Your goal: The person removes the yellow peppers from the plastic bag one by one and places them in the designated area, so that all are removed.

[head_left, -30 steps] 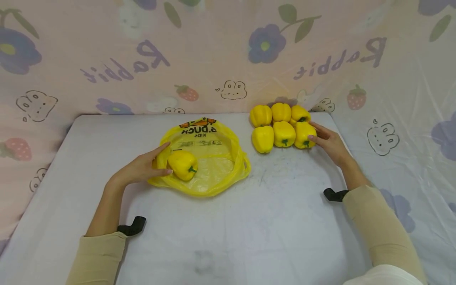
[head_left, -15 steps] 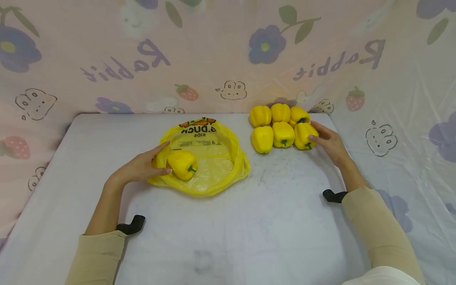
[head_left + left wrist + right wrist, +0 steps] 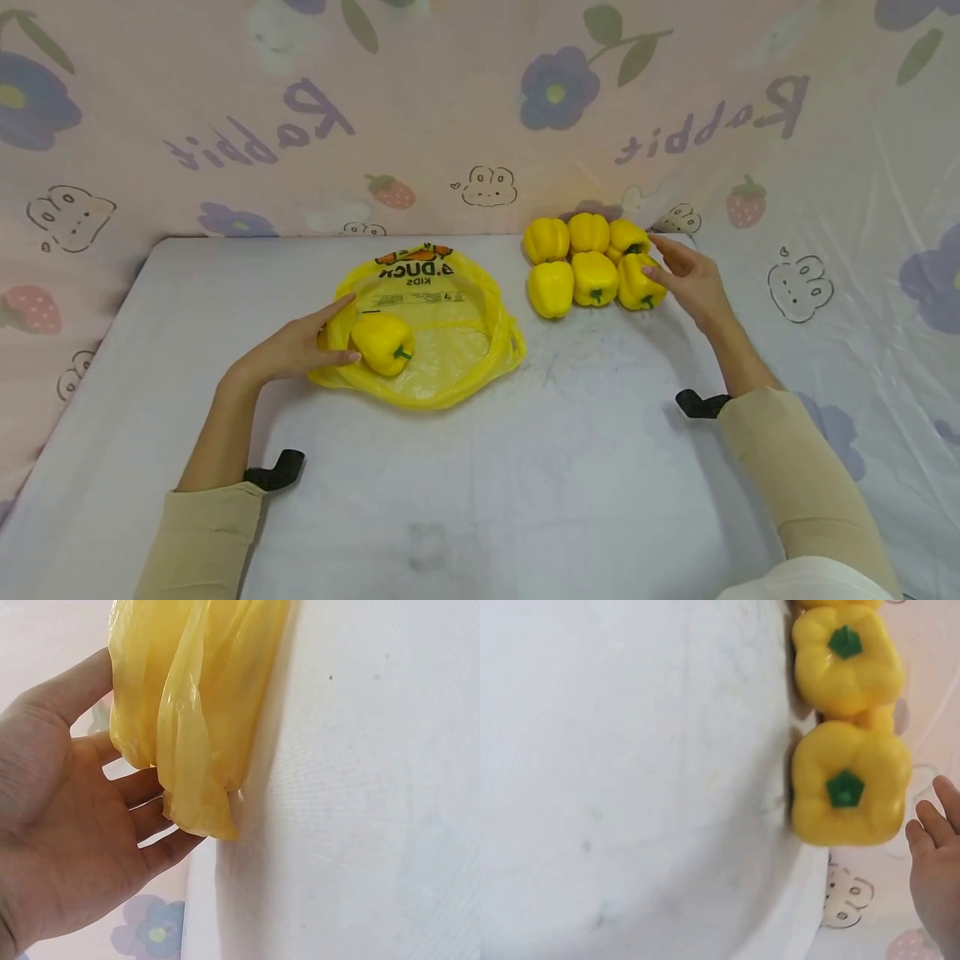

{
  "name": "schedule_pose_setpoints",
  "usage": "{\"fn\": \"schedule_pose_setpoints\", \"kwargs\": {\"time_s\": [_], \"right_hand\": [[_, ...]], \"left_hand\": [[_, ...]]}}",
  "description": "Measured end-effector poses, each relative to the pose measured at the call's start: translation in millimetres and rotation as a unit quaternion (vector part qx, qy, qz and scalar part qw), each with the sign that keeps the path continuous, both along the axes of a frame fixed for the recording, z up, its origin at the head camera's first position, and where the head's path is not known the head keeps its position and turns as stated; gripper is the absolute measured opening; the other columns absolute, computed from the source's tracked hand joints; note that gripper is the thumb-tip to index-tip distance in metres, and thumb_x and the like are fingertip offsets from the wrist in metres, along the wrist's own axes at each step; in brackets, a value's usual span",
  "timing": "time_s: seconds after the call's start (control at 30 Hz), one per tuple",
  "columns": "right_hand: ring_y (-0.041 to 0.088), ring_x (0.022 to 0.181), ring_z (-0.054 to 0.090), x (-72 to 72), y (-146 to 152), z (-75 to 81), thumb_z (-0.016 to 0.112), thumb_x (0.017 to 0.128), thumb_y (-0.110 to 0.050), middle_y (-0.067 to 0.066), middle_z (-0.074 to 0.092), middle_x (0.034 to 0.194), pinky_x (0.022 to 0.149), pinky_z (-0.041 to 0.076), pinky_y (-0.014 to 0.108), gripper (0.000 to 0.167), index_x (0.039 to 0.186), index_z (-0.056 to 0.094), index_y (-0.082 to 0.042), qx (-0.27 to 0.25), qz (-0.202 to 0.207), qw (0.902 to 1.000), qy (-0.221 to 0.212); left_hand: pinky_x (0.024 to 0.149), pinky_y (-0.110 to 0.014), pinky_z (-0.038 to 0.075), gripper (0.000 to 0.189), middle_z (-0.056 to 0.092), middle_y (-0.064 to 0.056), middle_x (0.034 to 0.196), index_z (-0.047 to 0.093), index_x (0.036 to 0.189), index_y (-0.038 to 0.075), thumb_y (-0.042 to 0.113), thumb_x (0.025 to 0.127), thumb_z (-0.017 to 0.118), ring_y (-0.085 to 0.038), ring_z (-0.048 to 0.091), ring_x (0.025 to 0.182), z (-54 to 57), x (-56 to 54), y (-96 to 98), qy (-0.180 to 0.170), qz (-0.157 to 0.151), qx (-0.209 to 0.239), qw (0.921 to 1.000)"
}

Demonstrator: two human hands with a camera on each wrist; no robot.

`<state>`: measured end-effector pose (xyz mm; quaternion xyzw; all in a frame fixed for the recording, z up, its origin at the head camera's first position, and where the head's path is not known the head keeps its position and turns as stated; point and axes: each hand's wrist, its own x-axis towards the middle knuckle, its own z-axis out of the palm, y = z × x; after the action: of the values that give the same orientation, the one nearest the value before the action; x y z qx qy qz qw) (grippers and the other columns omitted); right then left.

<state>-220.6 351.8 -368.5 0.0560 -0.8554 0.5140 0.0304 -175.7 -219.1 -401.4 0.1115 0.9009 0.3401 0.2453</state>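
A yellow plastic bag (image 3: 450, 392) lies with its mouth spread wide on the white table. One yellow bell pepper (image 3: 382, 343) is inside its left part, green stem to the right. My left hand (image 3: 300, 346) holds the bag's left side, its thumb over the rim beside that pepper. In the left wrist view the other fingers pass behind the yellow film (image 3: 187, 750), so their tips are hidden. My right hand (image 3: 693, 279) hovers at the front right bell pepper (image 3: 637, 283), fingers spread; the right wrist view shows visible fingertips (image 3: 922, 836) apart from the pepper (image 3: 810, 787).
Several more yellow bell peppers (image 3: 596, 279) stand close together in two rows at the back right. A printed cloth (image 3: 420, 100) hangs behind the table. Dark camera mounts (image 3: 701, 404) stick out from both wrists.
The right hand's fingers have come up and away from the front right pepper, which sits slightly turned compared with a second ago. My left hand keeps its place at the bag.
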Motion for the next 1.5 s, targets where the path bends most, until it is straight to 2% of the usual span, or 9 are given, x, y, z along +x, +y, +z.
{"fn": "schedule_pose_setpoints", "kwargs": {"time_s": [0.2,0.37,0.53,0.63,0.83,0.93,1.1,1.33,1.5], "right_hand": [[0.024,0.145,0.035,2.9,-18,14.0,0.066,0.096,-0.014,0.013,0.043,0.153,0.120,0.023,0.041,0.056,0.147,0.046,-0.003,0.018,0.031,0.9993,0.009],[0.024,0.145,0.034,-7.5,-22,6.2,0.068,0.095,-0.011,0.010,0.042,0.155,0.120,0.025,0.041,0.056,0.147,0.048,-0.006,0.011,0.061,0.9981,0.004],[0.025,0.145,0.034,-3.6,-42,11.2,0.069,0.094,-0.008,0.012,0.042,0.154,0.118,0.028,0.033,0.057,0.147,0.048,-0.005,0.023,0.103,0.9944,-0.007],[0.024,0.144,0.036,-4.4,-50,6.9,0.070,0.092,-0.007,0.011,0.044,0.153,0.117,0.029,0.031,0.057,0.146,0.050,-0.005,0.021,0.123,0.9921,-0.007],[0.021,0.144,0.035,-7.6,-68,0.8,0.071,0.091,-0.006,0.005,0.044,0.154,0.120,0.026,0.040,0.058,0.146,0.050,-0.008,0.011,0.156,0.9876,-0.017],[0.020,0.144,0.036,-9.1,-80,0.8,0.071,0.091,-0.005,0.004,0.044,0.153,0.119,0.027,0.039,0.059,0.146,0.050,-0.008,0.009,0.171,0.9849,-0.022],[0.025,0.142,0.038,-8.8,-99,2.4,0.070,0.090,0.000,0.012,0.044,0.153,0.119,0.027,0.041,0.059,0.145,0.049,-0.002,-0.018,0.204,0.9785,-0.020],[0.034,0.142,0.037,1.3,-127,17.7,0.067,0.090,0.006,0.021,0.043,0.151,0.119,0.027,0.044,0.058,0.144,0.045,0.008,-0.058,0.242,0.9685,-0.015],[0.032,0.142,0.037,2.8,-142,17.3,0.066,0.090,0.008,0.021,0.042,0.152,0.119,0.027,0.044,0.058,0.144,0.045,0.007,-0.070,0.258,0.9635,-0.020]], "left_hand": [[0.113,-0.069,0.015,0.099,0.017,-0.021,0.163,0.015,0.161,0.023,0.048,0.086,0.075,-0.046,0.016,0.147,0.3,-1.7,-0.4,0.008,-0.002,0.014,0.9999],[0.114,-0.069,0.014,0.100,0.015,-0.020,0.164,0.015,0.161,0.022,0.049,0.085,0.075,-0.046,0.013,0.148,0.8,-1.2,0.4,0.007,0.000,0.022,0.9997],[0.114,-0.069,0.014,0.101,0.015,-0.020,0.164,0.015,0.161,0.022,0.050,0.085,0.075,-0.046,0.013,0.148,1.7,0.3,0.4,0.011,0.000,0.023,0.9997],[0.114,-0.069,0.013,0.101,0.014,-0.020,0.164,0.015,0.161,0.022,0.047,0.085,0.077,-0.046,0.012,0.148,2.0,1.3,0.5,0.013,-0.001,0.026,0.9996],[0.114,-0.069,0.013,0.102,0.014,-0.020,0.164,0.014,0.161,0.023,0.041,0.084,0.079,-0.046,0.012,0.148,2.2,2.7,0.6,0.013,-0.006,0.029,0.9995],[0.114,-0.069,0.013,0.103,0.014,-0.020,0.164,0.014,0.161,0.023,0.040,0.084,0.080,-0.046,0.012,0.148,1.8,2.8,0.3,0.013,-0.009,0.033,0.9993],[0.114,-0.069,0.012,0.106,0.012,-0.020,0.164,0.013,0.161,0.023,0.038,0.082,0.082,-0.045,0.010,0.149,-0.2,3.0,0.0,0.006,-0.013,0.041,0.9991],[0.114,-0.070,0.012,0.109,0.012,-0.021,0.164,0.013,0.161,0.021,0.040,0.081,0.083,-0.046,0.010,0.148,0.5,3.6,0.4,0.005,-0.015,0.035,0.9993],[0.114,-0.069,0.011,0.110,0.011,-0.019,0.165,0.011,0.161,0.021,0.040,0.080,0.083,-0.044,0.008,0.149,1.1,4.0,0.1,0.000,-0.021,0.044,0.9988]]}}
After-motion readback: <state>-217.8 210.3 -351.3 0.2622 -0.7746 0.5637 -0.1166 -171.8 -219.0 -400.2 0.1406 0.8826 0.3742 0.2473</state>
